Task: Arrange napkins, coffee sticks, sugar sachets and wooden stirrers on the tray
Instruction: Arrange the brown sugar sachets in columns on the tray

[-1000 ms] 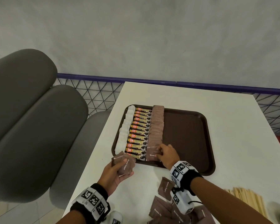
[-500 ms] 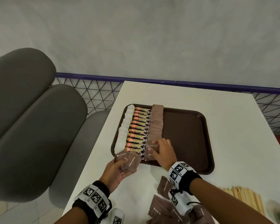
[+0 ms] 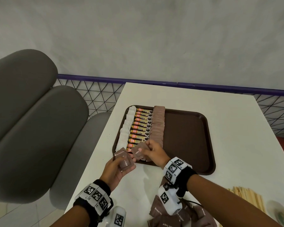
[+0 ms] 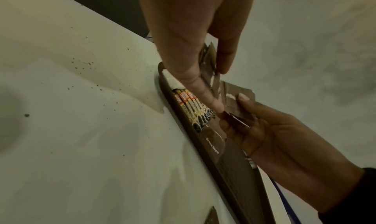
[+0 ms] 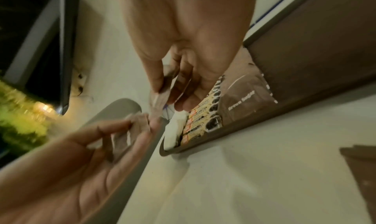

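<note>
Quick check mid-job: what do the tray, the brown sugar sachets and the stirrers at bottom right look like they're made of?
Tray: probably moulded plastic, dark brown, matte, with rounded corners and a raised rim.
Brown sugar sachets: seemingly paper, matte brown with white print; the one in the right hand bends easily.
Stirrers: pale, flat strips, likely unfinished wood.

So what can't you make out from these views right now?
- Wooden stirrers: head view, cut off by the right forearm and the bottom edge.
- Loose sugar sachets: head view, count hidden by the wrist camera.
- Left hand stack: sachet count unclear.
- Right hand pinch: right wrist view, motion-blurred.
</note>
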